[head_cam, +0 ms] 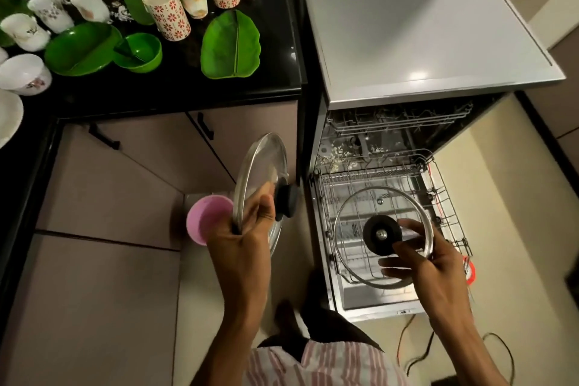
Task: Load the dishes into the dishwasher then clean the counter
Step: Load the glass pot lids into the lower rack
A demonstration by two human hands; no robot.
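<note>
left hand: lid gripped by rim, held upright for slotting | right hand: second lid pinched at rim, held flat above rack for placing | cups, plates left on tabletop

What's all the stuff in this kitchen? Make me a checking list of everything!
Surface: black counter, white crumbs near its back.
Job's things: dishwasher open, lower rack pulled out; two glass lids, one upright in the left hand, one flat over the rack in the right hand.
Clutter: green leaf plates, green bowl, patterned tumblers, white cups.
Grippers: both hands grip lids.
Cables: orange and dark cords on the floor.
Surroundings: pink tub, cabinets.
</note>
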